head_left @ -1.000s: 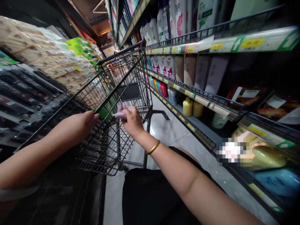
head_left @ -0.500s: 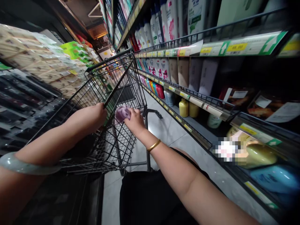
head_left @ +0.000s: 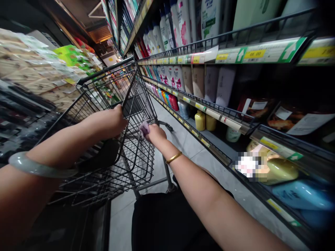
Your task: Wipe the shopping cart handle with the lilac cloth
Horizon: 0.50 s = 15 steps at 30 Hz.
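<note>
My left hand (head_left: 114, 121) is closed around the dark top bar (head_left: 130, 87) of a wire shopping cart (head_left: 140, 161). The cart appears tilted in the view, its basket facing me. A bunched purple cloth (head_left: 144, 129) is pinched in my right hand (head_left: 157, 135), close against the wires of the cart's side. Part of the cloth is hidden by the fingers. Whether it touches the wires I cannot tell.
Shelves of shampoo bottles (head_left: 183, 24) run along the right, edged with price labels (head_left: 255, 54). Gold and blue bottles (head_left: 303, 195) lie on the bottom shelf. Stacked packages (head_left: 34, 66) stand at left. Grey tiled floor (head_left: 183, 139) lies between.
Both hands have shifted a little to the right in view, while the cart's far end and the shelves have slid left. Less of the purple cloth shows now.
</note>
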Available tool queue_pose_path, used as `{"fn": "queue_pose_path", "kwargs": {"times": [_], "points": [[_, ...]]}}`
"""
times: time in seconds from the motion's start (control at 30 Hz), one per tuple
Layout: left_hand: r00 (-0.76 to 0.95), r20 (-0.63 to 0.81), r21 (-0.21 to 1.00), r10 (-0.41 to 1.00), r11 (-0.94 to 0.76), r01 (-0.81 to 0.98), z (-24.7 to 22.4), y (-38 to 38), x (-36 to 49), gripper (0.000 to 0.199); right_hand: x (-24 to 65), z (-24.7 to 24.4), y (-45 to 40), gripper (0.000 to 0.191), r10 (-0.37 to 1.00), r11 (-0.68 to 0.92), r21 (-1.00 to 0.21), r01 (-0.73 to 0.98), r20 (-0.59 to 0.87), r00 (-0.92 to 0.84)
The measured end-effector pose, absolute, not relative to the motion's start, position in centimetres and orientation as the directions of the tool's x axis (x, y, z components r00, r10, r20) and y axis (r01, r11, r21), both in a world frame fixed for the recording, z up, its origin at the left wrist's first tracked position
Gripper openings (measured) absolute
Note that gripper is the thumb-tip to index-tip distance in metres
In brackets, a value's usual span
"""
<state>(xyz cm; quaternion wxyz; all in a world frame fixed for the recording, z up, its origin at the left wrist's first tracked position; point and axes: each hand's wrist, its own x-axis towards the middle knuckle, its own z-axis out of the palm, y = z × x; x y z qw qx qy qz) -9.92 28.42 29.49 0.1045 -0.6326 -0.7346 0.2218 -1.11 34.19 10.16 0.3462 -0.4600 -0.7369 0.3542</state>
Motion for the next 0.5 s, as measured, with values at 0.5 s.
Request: {"fn": "queue_pose_path", "kwargs": {"times": [0.5], "points": [[0.010,-0.375,-0.468,0.927,-0.199,0.861,30.0,34.3,-12.0,0.033,-0.5,8.7,36.6,0.019,0.959,0.235,-0.860,0.452,0.129,-0.252]]}}
